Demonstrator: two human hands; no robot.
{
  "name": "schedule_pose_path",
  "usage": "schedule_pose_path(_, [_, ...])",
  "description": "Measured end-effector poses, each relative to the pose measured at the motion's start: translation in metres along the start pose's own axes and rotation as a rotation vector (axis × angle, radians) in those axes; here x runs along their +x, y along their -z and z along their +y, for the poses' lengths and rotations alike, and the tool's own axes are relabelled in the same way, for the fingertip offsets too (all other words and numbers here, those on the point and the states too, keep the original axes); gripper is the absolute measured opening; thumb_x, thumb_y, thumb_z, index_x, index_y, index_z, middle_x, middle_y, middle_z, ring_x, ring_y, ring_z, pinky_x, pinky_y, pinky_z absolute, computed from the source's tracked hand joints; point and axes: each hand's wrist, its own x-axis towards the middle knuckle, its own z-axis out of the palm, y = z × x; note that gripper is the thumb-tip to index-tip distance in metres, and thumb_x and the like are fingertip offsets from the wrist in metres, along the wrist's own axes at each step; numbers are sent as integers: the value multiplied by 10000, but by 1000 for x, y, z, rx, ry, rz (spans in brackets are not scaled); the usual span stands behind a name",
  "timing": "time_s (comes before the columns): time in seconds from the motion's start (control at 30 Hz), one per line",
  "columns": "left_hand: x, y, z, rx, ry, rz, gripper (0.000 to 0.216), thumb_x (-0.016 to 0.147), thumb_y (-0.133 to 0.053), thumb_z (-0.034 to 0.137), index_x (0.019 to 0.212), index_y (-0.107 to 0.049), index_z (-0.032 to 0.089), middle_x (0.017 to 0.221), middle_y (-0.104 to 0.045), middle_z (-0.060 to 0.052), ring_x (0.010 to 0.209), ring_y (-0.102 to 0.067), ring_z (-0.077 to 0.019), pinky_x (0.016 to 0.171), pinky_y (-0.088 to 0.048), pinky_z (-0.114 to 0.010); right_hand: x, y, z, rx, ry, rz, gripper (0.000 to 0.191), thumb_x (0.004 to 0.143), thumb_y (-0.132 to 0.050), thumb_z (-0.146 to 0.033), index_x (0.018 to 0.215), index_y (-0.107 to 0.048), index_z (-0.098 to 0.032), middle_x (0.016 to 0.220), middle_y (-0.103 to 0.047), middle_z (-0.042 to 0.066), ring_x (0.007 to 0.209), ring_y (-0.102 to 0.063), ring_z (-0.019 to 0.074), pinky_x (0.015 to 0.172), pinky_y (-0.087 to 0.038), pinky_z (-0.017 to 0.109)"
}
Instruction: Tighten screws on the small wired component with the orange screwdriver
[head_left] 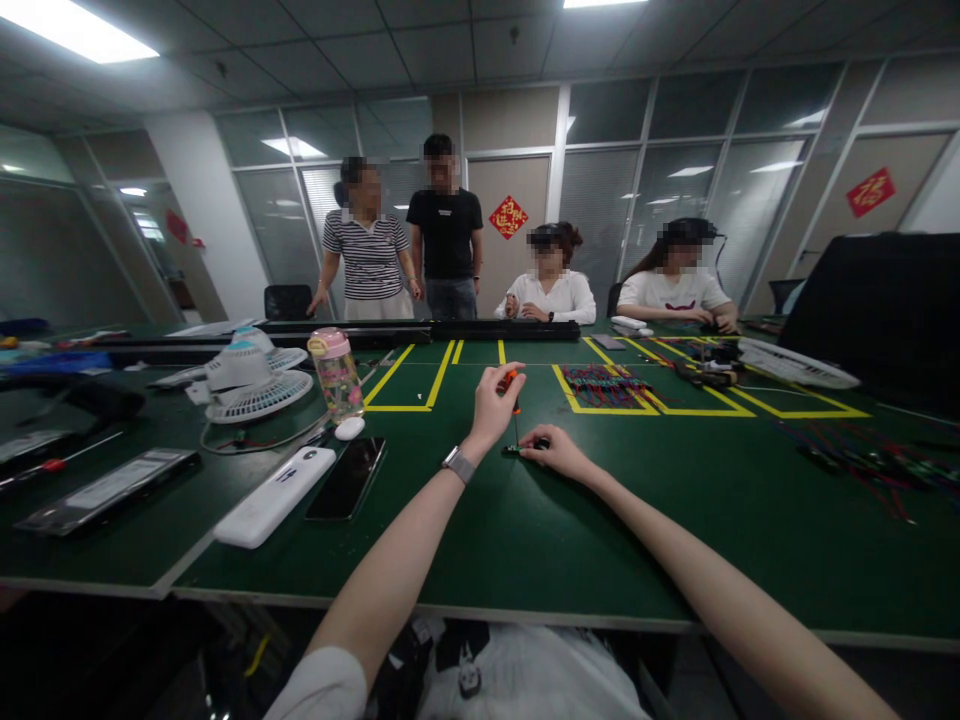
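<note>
My left hand (493,402) is closed around the orange-and-black handle of a screwdriver (516,425), held upright with its thin shaft pointing down. The tip reaches a small green-and-black part (511,450) on the green table; whether it sits in a screw cannot be made out. From the right, my right hand (555,450) pinches this part and steadies it against the tabletop. Its fingers hide some of the part. A bundle of red, blue and black wires (606,386) lies beyond my right hand, inside a yellow-taped rectangle.
Left of my arm lie a black phone (346,480), a white power bank (276,497), a pink-lidded bottle (337,375) and a white fan (259,395). More wires (870,465) spread at right, near a black monitor (892,320). Several people are across the table (465,560).
</note>
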Motion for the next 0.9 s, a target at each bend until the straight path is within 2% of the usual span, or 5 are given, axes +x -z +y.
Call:
schedule_pose_path(0.17, [1,0,-1,-92,23,-42,330,938,-402,263,1207,-588,216,1094,-633,-73,946,-605,-156,844,-470,-282,1,0,2,-4,2,-2,152,701,-683,-248,811,-732,-155,727,-663,38,711,-601,171,717,-470,293])
schedule_pose_path(0.43, [0,-1,3,12,-17,17,232,844,-584,281,1052,-668,222,949,-628,-42,844,-606,-139,761,-492,-245,0,-1,2,0,1,7,144,702,-680,-242,807,-730,-158,725,-658,31,692,-598,160,690,-468,279])
schedule_pose_path(0.67, [2,0,1,-96,13,-19,310,929,-416,241,1161,-619,208,1132,-647,-72,1024,-601,-167,886,-466,-285,0,-2,3,19,-5,6,151,699,-679,-242,810,-732,-155,720,-657,34,669,-595,157,676,-472,276])
schedule_pose_path(0.77, [2,-1,0,-122,51,-22,306,912,-459,258,1170,-611,196,1072,-664,-82,928,-629,-161,809,-493,-273,0,-1,2,25,-11,3,167,700,-681,-256,815,-731,-146,718,-654,36,660,-593,156,668,-473,277])
schedule_pose_path(0.9, [0,0,3,-45,-2,6,245,869,-542,275,1074,-661,213,1008,-644,-60,855,-616,-143,769,-494,-252,0,0,1,12,-3,9,160,699,-683,-261,811,-730,-156,724,-656,33,685,-598,161,688,-473,282])
